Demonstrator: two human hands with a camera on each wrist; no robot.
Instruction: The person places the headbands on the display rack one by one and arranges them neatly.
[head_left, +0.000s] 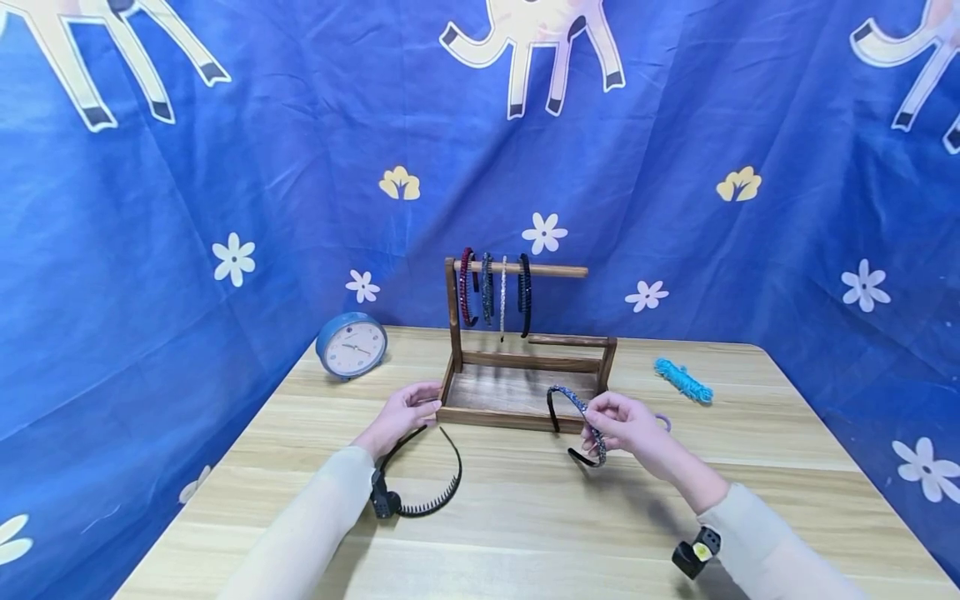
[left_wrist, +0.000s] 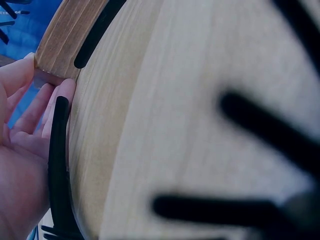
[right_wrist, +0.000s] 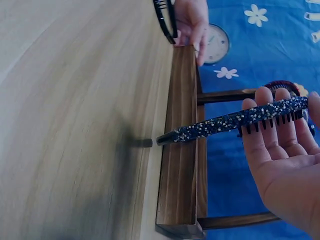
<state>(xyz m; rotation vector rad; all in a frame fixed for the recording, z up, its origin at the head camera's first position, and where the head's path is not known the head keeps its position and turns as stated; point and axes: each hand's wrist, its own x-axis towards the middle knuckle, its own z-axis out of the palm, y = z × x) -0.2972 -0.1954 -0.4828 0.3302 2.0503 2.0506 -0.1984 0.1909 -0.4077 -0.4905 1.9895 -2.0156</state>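
Note:
My right hand (head_left: 622, 425) holds a glittery blue headband (right_wrist: 220, 122) between thumb and fingers, in front of the wooden headband stand (head_left: 517, 421). One black end of that headband hangs free, seen in the right wrist view. My left hand (head_left: 405, 412) grips the stand's front left corner, thumb on one side and fingertips on the other (left_wrist: 67, 90). Below this hand, a black toothed headband (head_left: 442, 498) lies on the table. From the stand's upper bar hang a red headband (head_left: 466, 287), a grey-blue one (head_left: 487, 287), a thin white one (head_left: 503, 296) and a dark one (head_left: 526, 296).
A blue round clock (head_left: 352, 346) stands at the table's back left. On the right lies a bundle of turquoise cord (head_left: 683, 382). Partly behind my right hand is a small purple ring-shaped item (head_left: 663, 422). Blue patterned cloth (head_left: 322, 167) surrounds the table.

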